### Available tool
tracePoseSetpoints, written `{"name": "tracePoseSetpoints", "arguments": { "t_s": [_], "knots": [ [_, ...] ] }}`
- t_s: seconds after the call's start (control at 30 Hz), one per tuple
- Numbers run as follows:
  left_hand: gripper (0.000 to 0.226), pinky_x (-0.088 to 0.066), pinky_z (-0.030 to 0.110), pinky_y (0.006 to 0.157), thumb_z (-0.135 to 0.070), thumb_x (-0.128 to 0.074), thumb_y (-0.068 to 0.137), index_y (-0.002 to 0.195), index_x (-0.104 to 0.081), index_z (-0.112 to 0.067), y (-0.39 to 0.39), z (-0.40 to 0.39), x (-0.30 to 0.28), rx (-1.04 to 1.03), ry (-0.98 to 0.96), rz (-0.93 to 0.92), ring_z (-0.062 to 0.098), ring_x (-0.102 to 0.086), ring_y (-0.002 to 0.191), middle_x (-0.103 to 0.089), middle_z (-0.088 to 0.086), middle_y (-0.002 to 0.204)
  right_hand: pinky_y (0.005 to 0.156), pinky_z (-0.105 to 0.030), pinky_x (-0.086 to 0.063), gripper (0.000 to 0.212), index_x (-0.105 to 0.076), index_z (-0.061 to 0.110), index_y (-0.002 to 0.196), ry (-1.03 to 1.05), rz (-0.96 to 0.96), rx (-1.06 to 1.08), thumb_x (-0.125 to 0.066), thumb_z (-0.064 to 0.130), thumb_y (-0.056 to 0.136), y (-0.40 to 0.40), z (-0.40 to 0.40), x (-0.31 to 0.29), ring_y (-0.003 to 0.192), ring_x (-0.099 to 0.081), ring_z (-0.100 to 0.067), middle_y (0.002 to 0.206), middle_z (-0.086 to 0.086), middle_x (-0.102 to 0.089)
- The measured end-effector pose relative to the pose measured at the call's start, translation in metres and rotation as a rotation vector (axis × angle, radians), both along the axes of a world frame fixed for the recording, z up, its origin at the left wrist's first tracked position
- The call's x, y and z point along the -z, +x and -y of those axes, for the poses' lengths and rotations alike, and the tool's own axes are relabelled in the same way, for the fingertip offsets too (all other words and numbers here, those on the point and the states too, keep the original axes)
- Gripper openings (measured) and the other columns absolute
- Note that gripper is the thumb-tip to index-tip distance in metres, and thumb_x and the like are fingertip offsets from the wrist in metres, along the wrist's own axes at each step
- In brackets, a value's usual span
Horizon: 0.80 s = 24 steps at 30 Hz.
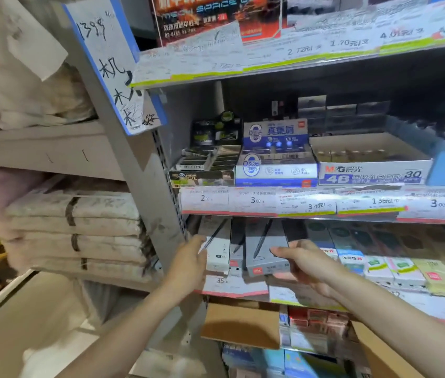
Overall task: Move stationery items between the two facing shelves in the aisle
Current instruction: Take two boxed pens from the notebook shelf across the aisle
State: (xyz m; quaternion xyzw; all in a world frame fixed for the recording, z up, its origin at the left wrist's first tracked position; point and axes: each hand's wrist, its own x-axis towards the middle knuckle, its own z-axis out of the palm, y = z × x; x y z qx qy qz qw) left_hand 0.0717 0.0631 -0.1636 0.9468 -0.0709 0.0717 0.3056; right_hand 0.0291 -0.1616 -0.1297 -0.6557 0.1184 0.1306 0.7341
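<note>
Several flat pen boxes stand side by side on the lower shelf (232,291). A grey pen box (265,246) with a red label at its front is gripped by my right hand (305,264), thumb on top and fingers underneath. My left hand (191,261) rests against the left side of a white pen box (218,252) at the shelf's left end, fingers around its edge. A narrower dark box stands between the two.
Eraser display boxes (275,165) and an M&G 4B eraser carton (371,167) fill the shelf above. Sticky-note packs (395,268) lie right of the pen boxes. A grey upright (145,186) and bundled paper stacks (79,230) are on the left. An open cardboard box (243,326) sits below.
</note>
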Motion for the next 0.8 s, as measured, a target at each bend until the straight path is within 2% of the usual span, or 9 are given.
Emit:
{"name": "tracePoseSetpoints", "arguments": {
  "t_s": [0.07, 0.1, 0.17, 0.2, 0.3, 0.4, 0.5, 0.67, 0.8],
  "knots": [
    [0.027, -0.024, 0.022, 0.062, -0.011, -0.038, 0.096, 0.118, -0.055, -0.008, -0.002, -0.002, 0.003, 0.042, 0.135, 0.075, 0.020, -0.049, 0.087, -0.050, 0.010, 0.106, 0.032, -0.015, -0.041, 0.039, -0.030, 0.014, 0.062, -0.074, 0.027, 0.002, -0.056, 0.008, 0.090, 0.004, -0.006, 0.003, 0.021, -0.040, 0.000, 0.032, 0.002, -0.038],
    [0.026, -0.026, 0.022, 0.062, -0.011, -0.038, 0.096, 0.114, -0.056, -0.007, -0.001, -0.003, 0.003, 0.048, 0.195, 0.089, 0.019, -0.048, 0.083, -0.049, 0.009, 0.105, 0.032, -0.012, -0.037, 0.038, -0.031, 0.013, 0.061, -0.134, 0.045, 0.013, -0.058, 0.010, 0.089, 0.008, -0.008, 0.008, 0.023, -0.041, -0.003, 0.043, -0.005, -0.039],
    [0.023, -0.040, 0.027, 0.069, -0.009, -0.044, 0.093, 0.110, -0.058, -0.009, 0.001, -0.006, 0.004, 0.035, 0.369, 0.106, 0.023, -0.054, 0.088, -0.052, 0.010, 0.110, 0.040, -0.015, -0.041, 0.025, -0.044, 0.006, 0.072, -0.289, 0.069, 0.056, -0.061, 0.016, 0.087, 0.013, -0.014, 0.017, 0.037, -0.047, -0.007, 0.069, -0.013, -0.049],
    [0.022, -0.045, 0.033, 0.073, -0.008, -0.047, 0.090, 0.108, -0.059, -0.010, 0.002, -0.007, 0.004, 0.032, 0.480, 0.146, 0.027, -0.057, 0.092, -0.054, 0.010, 0.111, 0.042, -0.016, -0.044, 0.023, -0.048, 0.000, 0.088, -0.343, 0.076, 0.072, -0.061, 0.019, 0.087, 0.014, -0.017, 0.019, 0.045, -0.052, -0.008, 0.083, -0.015, -0.055],
    [0.028, -0.048, 0.039, 0.076, -0.026, -0.045, 0.087, 0.104, -0.063, -0.011, 0.004, -0.008, 0.005, 0.169, 0.593, 0.311, 0.031, -0.059, 0.094, -0.062, 0.011, 0.103, 0.057, -0.012, -0.049, 0.055, -0.036, 0.004, 0.133, -0.496, 0.178, 0.035, -0.060, 0.025, 0.087, 0.017, -0.021, 0.022, 0.080, -0.060, -0.014, 0.119, -0.009, -0.053],
    [0.056, -0.035, 0.039, 0.105, -0.044, -0.044, 0.089, 0.140, -0.039, -0.021, 0.005, -0.006, 0.008, 0.388, 0.565, 0.167, 0.029, -0.042, 0.129, -0.047, 0.010, 0.140, 0.088, -0.020, -0.042, 0.088, -0.021, 0.017, 0.146, -0.718, 0.229, -0.093, -0.071, 0.035, 0.076, 0.020, -0.024, 0.026, 0.124, -0.044, -0.024, 0.140, -0.010, -0.035],
    [0.065, -0.025, 0.038, 0.114, -0.043, -0.047, 0.091, 0.148, -0.020, -0.029, 0.017, -0.008, 0.015, 0.413, 0.670, 0.134, 0.028, -0.028, 0.139, -0.032, 0.007, 0.152, 0.097, -0.023, -0.037, 0.087, -0.023, 0.012, 0.146, -0.870, 0.250, -0.185, -0.073, 0.024, 0.076, 0.022, -0.027, 0.033, 0.127, -0.044, -0.024, 0.142, -0.013, -0.039],
    [0.065, -0.022, 0.040, 0.116, -0.046, -0.047, 0.091, 0.148, -0.022, -0.028, 0.029, -0.007, 0.015, 0.459, 0.606, 0.098, 0.027, -0.028, 0.139, -0.034, 0.007, 0.152, 0.099, -0.032, -0.045, 0.071, -0.042, 0.012, 0.137, -0.903, 0.372, -0.109, -0.074, 0.024, 0.074, 0.024, -0.037, 0.039, 0.117, -0.055, -0.021, 0.131, -0.007, -0.058],
    [0.064, -0.027, 0.037, 0.112, -0.046, -0.047, 0.091, 0.148, -0.022, -0.028, 0.034, -0.005, 0.009, 0.472, 0.611, 0.106, 0.027, -0.037, 0.131, -0.041, 0.007, 0.144, 0.096, -0.032, -0.047, 0.069, -0.045, 0.017, 0.136, -0.953, 0.396, -0.005, -0.074, 0.029, 0.074, 0.028, -0.049, 0.049, 0.111, -0.056, -0.023, 0.124, -0.009, -0.057]
  ]
}}
